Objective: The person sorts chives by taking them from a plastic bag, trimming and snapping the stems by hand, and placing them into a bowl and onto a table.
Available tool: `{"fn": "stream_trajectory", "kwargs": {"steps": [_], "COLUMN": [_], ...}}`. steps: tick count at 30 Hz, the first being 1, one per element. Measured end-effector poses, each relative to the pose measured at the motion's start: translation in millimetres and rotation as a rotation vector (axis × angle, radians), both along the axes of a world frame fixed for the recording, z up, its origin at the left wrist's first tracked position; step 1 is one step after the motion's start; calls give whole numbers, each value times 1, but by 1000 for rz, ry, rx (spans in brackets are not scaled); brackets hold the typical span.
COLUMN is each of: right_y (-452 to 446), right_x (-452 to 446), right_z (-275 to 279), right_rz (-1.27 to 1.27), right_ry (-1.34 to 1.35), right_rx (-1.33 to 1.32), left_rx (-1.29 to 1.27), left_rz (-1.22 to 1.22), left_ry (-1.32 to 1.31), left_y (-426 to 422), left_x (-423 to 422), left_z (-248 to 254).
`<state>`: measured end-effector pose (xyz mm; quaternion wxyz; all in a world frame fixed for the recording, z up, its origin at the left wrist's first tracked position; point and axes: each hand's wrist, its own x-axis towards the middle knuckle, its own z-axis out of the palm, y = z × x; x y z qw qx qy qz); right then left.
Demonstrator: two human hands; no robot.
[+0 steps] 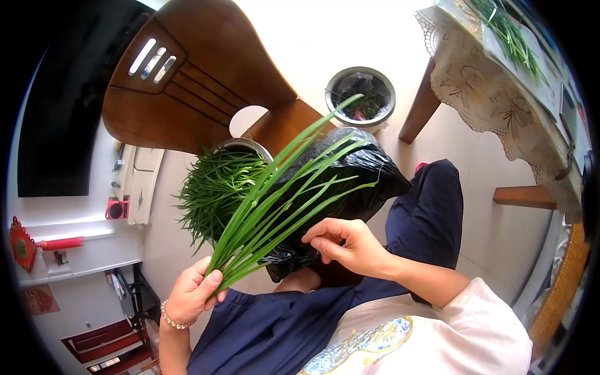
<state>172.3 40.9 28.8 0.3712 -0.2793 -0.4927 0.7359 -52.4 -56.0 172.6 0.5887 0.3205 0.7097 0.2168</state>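
Long green garlic chives (240, 234) fan up and to the right from my left hand (195, 290), which is closed around their lower ends. My right hand (353, 247) is beside the lower blades, thumb and fingers pinched together; anything between them is too small to make out. Behind the held bunch, a thick heap of garlic chives (215, 187) fills a metal-rimmed bowl, whose sides are mostly hidden. A black plastic bag (369, 165) lies next to it on the chair seat, partly covered by the held blades.
A brown wooden chair (200, 81) stands in front of me. Beyond it a lined waste bin (391, 103) on the floor contains scraps. At right, a table with a lace cloth (475, 94) bears more chives (509, 40). A wooden table leg (419, 109) reaches the floor.
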Motion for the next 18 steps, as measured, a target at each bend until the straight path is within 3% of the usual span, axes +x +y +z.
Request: {"fn": "stream_trajectory", "kwargs": {"steps": [1, 3, 4, 5, 8, 11, 18], "right_y": [2, 13, 14, 20, 35, 54, 86], "right_x": [4, 12, 13, 10, 3, -4, -11], "right_z": [3, 8, 9, 2, -26, -59, -32], "right_rz": [98, 49, 54, -143, -204, -286, -278], "right_ry": [4, -203, -185, -160, -90, -174, 37], "right_rx": [-81, 73, 66, 50, -72, 63, 10], "left_rx": [-5, -7, -3, 1, 9, -26, -22], "left_rz": [-4, -11, -9, -9, -3, 23, 24], "left_ry": [3, 9, 7, 5, -13, -85, -128], "left_y": [-1, -1, -1, -2, -6, -4, -4], "left_x": [0, -1, -1, -1, -5, -5, -12], "left_z": [-1, 0, 0, 0, -1, 2, -2]}}
